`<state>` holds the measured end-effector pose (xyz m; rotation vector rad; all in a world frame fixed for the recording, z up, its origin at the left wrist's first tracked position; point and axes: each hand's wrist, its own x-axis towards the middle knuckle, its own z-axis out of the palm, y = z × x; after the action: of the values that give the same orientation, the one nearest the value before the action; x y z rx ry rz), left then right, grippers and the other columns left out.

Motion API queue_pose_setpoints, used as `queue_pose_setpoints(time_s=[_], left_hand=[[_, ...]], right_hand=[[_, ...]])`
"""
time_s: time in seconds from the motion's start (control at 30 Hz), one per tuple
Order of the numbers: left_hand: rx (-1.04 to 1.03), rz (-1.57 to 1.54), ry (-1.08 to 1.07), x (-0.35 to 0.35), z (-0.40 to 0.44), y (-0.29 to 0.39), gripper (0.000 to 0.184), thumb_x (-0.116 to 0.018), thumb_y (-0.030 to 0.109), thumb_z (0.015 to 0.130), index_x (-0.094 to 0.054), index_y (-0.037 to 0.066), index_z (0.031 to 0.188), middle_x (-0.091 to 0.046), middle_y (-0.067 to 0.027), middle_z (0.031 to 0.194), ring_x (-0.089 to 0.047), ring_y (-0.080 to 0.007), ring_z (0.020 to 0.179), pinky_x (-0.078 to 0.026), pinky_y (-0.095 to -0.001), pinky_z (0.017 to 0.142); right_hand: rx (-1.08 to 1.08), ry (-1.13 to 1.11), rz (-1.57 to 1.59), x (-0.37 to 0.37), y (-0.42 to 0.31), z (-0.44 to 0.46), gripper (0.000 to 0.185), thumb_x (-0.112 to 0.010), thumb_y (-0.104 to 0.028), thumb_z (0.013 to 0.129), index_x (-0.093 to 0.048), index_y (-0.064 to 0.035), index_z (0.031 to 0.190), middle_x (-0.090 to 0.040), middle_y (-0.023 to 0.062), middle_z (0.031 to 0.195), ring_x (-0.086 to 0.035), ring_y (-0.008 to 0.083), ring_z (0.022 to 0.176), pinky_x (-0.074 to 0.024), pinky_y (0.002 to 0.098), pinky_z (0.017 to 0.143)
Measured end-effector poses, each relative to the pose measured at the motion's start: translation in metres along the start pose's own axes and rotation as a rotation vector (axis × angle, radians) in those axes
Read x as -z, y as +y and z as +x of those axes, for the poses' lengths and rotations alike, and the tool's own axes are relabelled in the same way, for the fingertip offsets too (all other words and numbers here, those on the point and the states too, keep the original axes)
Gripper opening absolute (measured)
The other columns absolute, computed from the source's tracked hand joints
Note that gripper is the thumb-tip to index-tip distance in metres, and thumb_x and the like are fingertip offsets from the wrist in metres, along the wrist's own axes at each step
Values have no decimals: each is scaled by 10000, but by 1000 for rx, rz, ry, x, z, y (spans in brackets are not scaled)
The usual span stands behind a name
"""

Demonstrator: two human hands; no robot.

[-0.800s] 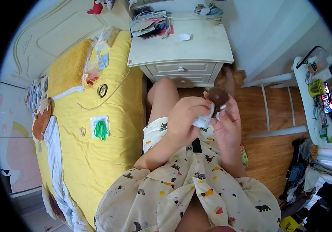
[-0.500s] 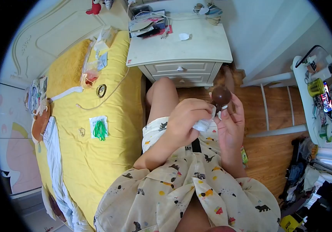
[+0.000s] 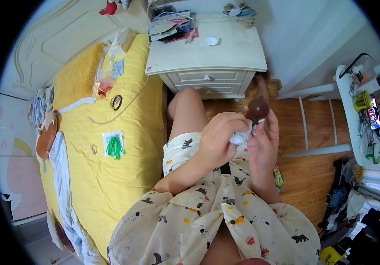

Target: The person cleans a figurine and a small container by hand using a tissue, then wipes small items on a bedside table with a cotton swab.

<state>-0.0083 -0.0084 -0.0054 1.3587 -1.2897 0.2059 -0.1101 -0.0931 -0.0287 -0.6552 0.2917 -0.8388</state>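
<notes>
My left grip (image 3: 218, 137) is closed on a crumpled white wad (image 3: 241, 136), and my right grip (image 3: 263, 140) pinches the narrow end of a brown round-headed object (image 3: 258, 108). The object is in front of me, its head pointing away toward the white nightstand (image 3: 229, 56). The wad sits just beside its narrow end; I cannot tell whether they touch. To my left, a packet with green strips (image 3: 115, 148) lies on the yellow bed (image 3: 132, 187)
</notes>
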Motion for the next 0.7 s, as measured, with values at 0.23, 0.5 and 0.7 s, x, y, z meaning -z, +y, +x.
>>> queue_pose_setpoints(time_s=[0.23, 0.5, 0.7], left_hand=[[7, -84, 68, 1, 3, -1, 384, -614, -120, 574, -595, 17, 932, -654, -123, 976, -636, -328, 908, -517, -395, 784], [-139, -23, -21, 2, -3, -6, 363, -614, -98, 575, -592, 12, 921, -648, -143, 970, -643, -339, 924, -520, -424, 801], [-42, -111, 135, 11, 0, -9, 343, -617, -73, 598, -589, 13, 929, -654, -147, 958, -650, -344, 900, -524, -408, 796]], right_hand=[[-120, -94, 117, 4, 2, 4, 424, -561, -126, 965, -401, -76, 1355, -534, 172, 1309, -561, 276, 1176, -503, 410, 963], [-171, -68, 172, 6, 1, 1, 414, -539, -132, 975, -399, -77, 1360, -519, 205, 1326, -541, 282, 1211, -492, 414, 987], [-227, -153, 283, 6, -2, 2, 406, -550, -145, 969, -422, -78, 1349, -516, 212, 1327, -526, 301, 1230, -486, 424, 1002]])
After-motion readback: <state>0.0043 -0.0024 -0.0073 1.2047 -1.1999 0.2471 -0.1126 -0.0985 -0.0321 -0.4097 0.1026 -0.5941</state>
